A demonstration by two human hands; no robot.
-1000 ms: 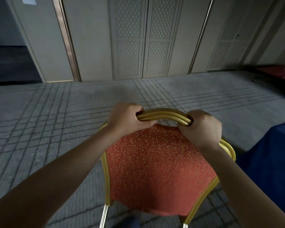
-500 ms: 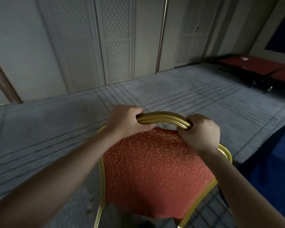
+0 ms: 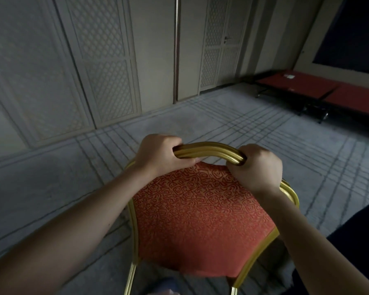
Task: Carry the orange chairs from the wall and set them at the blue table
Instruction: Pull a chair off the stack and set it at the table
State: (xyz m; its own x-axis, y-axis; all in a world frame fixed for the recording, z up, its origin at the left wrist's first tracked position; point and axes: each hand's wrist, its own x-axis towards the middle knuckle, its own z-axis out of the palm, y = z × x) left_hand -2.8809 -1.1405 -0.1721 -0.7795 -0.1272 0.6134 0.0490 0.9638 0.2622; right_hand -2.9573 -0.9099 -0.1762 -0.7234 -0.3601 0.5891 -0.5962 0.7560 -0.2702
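An orange patterned chair [image 3: 200,211] with a gold metal frame fills the middle of the view, its backrest facing me. My left hand [image 3: 158,154] grips the left part of the curved top rail. My right hand [image 3: 258,167] grips the right part of the same rail. The chair's seat and legs are hidden below the backrest. The blue table [image 3: 358,235] shows only as a dark edge at the lower right, close to the chair's right side.
Grey carpet [image 3: 222,128] with a line pattern stretches ahead to a panelled wall [image 3: 107,67] with doors. Low red tables [image 3: 320,86] on black folding legs stand at the far right, under a dark panel.
The view has swung to the right: the wall slid left and the red tables came further into view. Both hands keep the same grip on the chair's top rail.
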